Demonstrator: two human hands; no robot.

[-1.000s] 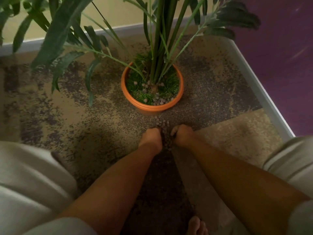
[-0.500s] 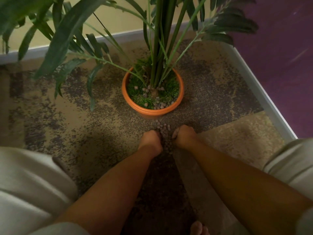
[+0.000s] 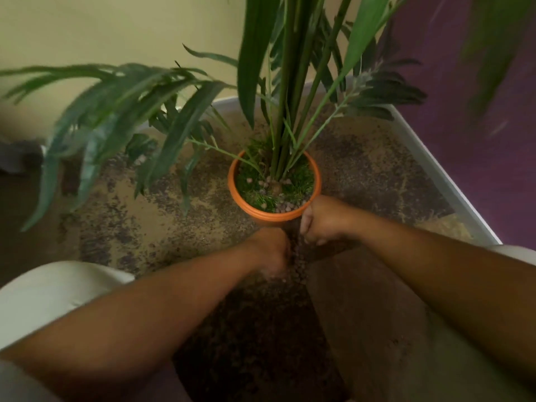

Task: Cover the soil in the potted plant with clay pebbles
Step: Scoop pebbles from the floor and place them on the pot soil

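An orange pot (image 3: 255, 211) stands on the floor with a tall green plant (image 3: 285, 117) in it. Green moss and a few clay pebbles (image 3: 285, 207) lie on its soil, mostly at the near rim. More clay pebbles (image 3: 296, 258) are heaped on the floor just in front of the pot. My left hand (image 3: 271, 250) sits on that heap with its fingers curled down into the pebbles. My right hand (image 3: 322, 221) is a closed fist beside the pot's near right rim, fingers curled under; what it holds is hidden.
Mottled brown and tan carpet (image 3: 145, 227) surrounds the pot. A white skirting board (image 3: 443, 175) runs along the purple wall on the right, and a yellow wall is behind. Long drooping leaves (image 3: 121, 111) hang over the left. My pale-clothed knees (image 3: 52, 297) flank my arms.
My right hand has lifted off the pebble heap and moved up to the pot's near right rim. The left hand stays on the heap. The view has tilted up toward the plant.
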